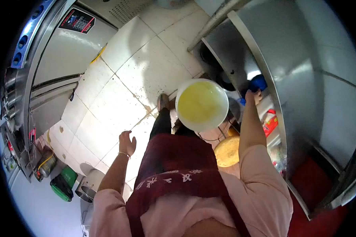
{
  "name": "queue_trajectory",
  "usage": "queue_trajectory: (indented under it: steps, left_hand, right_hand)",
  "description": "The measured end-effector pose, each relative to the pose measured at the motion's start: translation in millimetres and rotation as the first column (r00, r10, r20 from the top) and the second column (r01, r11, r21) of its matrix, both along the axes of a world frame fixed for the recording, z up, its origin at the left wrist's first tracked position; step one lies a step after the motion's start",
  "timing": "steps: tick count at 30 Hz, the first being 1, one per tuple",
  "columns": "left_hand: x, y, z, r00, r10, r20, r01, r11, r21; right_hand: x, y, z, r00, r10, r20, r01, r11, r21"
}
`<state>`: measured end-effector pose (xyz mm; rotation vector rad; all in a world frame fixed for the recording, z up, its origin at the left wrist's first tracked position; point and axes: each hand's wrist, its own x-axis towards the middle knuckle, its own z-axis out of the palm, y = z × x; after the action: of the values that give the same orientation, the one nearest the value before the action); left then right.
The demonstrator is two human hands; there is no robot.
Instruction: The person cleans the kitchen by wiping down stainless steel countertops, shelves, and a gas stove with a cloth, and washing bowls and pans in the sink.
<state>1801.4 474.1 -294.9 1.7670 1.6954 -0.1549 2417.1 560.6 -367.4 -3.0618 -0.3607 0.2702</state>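
The person's right grip is in beside the steel table, at a blue thing; some fingers are out of sight, so whether it is clenched on it cannot be told. At nine o'clock from that grip is a white bucket — its yellow contents hard to identify. At seven, the forearm partly covers a round yellow thing; at five, a red packet is partly hidden. The left grip hangs released — eight o'clock from the bucket, above the tiled floor.
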Motion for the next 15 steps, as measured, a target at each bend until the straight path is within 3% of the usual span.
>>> queue_trajectory:
  steps: [1, 2, 4, 6, 7, 8, 9, 11, 14, 15]
  left_hand:
    - [-7, -3, -3, 1.000, 0.005, 0.002, -0.005, 1.000, -0.001]
    - [-12, -5, -6, 1.000, 0.022, 0.002, -0.022, 1.000, -0.010]
    - [-21, -9, -14, 1.000, 0.030, 0.010, -0.030, 0.999, -0.025]
    - [-27, -14, -27, 0.999, 0.023, 0.026, -0.024, 1.000, 0.013]
    - [-26, -12, -28, 0.999, 0.020, 0.030, -0.021, 1.000, 0.010]
    - [-22, -6, -27, 1.000, 0.009, 0.030, -0.009, 1.000, 0.002]
    - [-17, -1, -24, 1.000, -0.003, 0.028, 0.003, 1.000, -0.003]
    - [-8, 11, -17, 0.999, 0.018, 0.036, -0.017, 1.000, -0.026]
    - [-2, 23, -15, 0.996, 0.048, 0.072, -0.042, 0.996, -0.083]
    - [-5, 25, -16, 0.996, 0.050, 0.071, -0.044, 0.995, -0.087]
  right_hand:
    - [-4, 12, -11, 1.000, -0.001, -0.004, 0.001, 1.000, 0.005]
    - [-18, 31, -7, 0.992, 0.000, -0.128, 0.021, 0.987, 0.161]
    - [-49, 63, -21, 0.973, 0.206, -0.107, -0.168, 0.942, 0.289]
    - [-100, 95, -51, 0.814, 0.529, 0.241, -0.568, 0.812, 0.135]
    - [-140, 119, -3, 0.794, 0.607, 0.025, -0.589, 0.760, 0.274]
    - [-158, 134, -23, 0.716, 0.698, 0.020, -0.662, 0.669, 0.338]
    - [-186, 154, 0, 0.651, 0.743, -0.157, -0.608, 0.633, 0.479]
    - [-238, 169, 9, 0.439, 0.885, -0.158, -0.553, 0.405, 0.729]
    - [-267, 177, 50, 0.484, 0.696, -0.530, -0.144, 0.661, 0.737]
    - [-263, 173, 71, 0.539, 0.646, -0.540, -0.063, 0.671, 0.739]
